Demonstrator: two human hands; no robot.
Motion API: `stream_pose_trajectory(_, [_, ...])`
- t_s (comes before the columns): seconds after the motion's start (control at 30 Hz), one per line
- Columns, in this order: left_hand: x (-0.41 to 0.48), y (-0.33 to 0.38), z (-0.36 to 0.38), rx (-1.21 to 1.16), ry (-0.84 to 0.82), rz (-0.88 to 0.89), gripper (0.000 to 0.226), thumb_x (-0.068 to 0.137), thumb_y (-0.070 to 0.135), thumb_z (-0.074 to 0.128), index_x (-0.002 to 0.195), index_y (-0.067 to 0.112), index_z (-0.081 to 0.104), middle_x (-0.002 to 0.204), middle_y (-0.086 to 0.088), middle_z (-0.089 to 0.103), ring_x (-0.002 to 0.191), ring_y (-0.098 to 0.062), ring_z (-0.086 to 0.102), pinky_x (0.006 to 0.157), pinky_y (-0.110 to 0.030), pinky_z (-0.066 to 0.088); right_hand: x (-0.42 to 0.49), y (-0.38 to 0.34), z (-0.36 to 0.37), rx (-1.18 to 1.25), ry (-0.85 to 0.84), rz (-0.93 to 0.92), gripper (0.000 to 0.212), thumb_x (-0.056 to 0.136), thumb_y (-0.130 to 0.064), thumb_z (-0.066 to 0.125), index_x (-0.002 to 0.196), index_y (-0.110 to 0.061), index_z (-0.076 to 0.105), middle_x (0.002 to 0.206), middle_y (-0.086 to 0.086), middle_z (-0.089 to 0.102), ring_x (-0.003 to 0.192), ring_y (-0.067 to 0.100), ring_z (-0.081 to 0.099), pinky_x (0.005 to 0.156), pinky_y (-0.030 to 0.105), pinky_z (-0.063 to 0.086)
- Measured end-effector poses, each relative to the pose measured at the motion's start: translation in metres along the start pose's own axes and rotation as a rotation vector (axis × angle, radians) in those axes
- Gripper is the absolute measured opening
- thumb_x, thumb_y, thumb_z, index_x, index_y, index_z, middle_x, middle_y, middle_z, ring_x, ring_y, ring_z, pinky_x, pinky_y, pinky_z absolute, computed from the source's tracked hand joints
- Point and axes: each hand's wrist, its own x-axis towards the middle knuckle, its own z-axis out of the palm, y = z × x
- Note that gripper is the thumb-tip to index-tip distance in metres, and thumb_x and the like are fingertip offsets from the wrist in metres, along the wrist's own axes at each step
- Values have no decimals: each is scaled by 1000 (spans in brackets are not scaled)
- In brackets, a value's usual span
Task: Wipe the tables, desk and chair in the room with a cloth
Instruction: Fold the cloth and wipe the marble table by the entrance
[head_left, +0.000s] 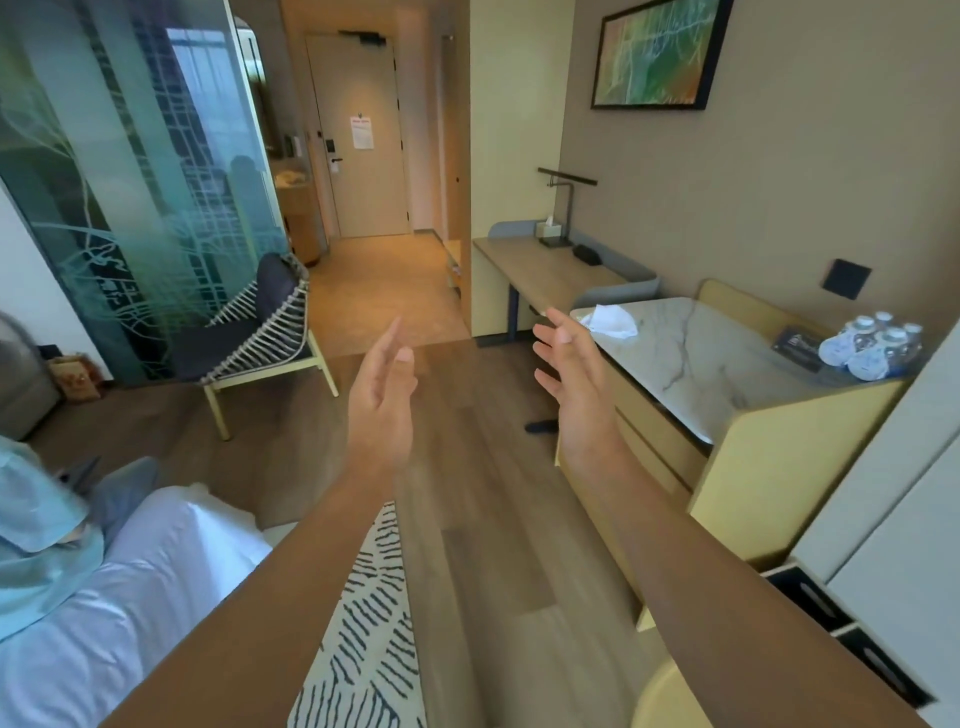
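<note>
Evenly bright, soft light w/ warmer tint near door (363, 156). Reflections on glass partition (130, 182), pale sheen on marble tabletop (717, 374). Wide-angle bend at edges; bed (104, 597) & drawers (810, 597) blurred. Shadows faint.

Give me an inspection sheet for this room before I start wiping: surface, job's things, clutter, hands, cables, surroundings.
Surface: marble-topped cabinet at right, wooden desk beyond it; dust too fine to judge.
Job's things: white cloth crumpled on the cabinet top's end nearest the desk; woven chair across the floor at left.
Clutter: water bottles and dark tray on the cabinet; lamp, tissue box and black item on the desk.
Grips: left hand and right hand raised, open, holding nothing.
Cables: nothing seen.
Surroundings: bed, patterned rug, glass partition, door, seated person at left.
</note>
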Motion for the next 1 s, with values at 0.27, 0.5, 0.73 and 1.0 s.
stream_pose_trajectory(0.27, [146,-86,35,4,-11,-12,47,102,43,47,148,34,45,151,9,49,137,-6,48,115,-48,41,170,78,11,-30,-1,-13,91,75,-92,47,145,-34,52,146,-8,56,137,2,48,120,43,36])
stream_pose_trajectory(0.5, [270,-139,56,26,20,-19,59,98,56,48,150,31,44,148,9,53,136,-8,50,114,-48,41,305,127,26,-51,-48,11,87,74,-93,45,143,-41,52,146,-13,55,137,1,47,119,46,36])
stream_pose_trajectory(0.73, [375,-204,67,56,40,-18,55,95,62,49,146,40,47,145,16,54,134,-7,52,115,-51,39,407,178,43,-55,-66,26,77,82,-87,44,143,-41,52,145,-12,55,135,2,48,118,48,38])
stream_pose_trajectory(1.0, [518,-297,84,75,39,-50,62,91,70,47,145,41,48,143,18,55,132,-3,52,114,-48,41,546,263,71,-95,-29,1,83,79,-90,45,144,-40,51,146,-13,54,138,2,47,120,48,36])
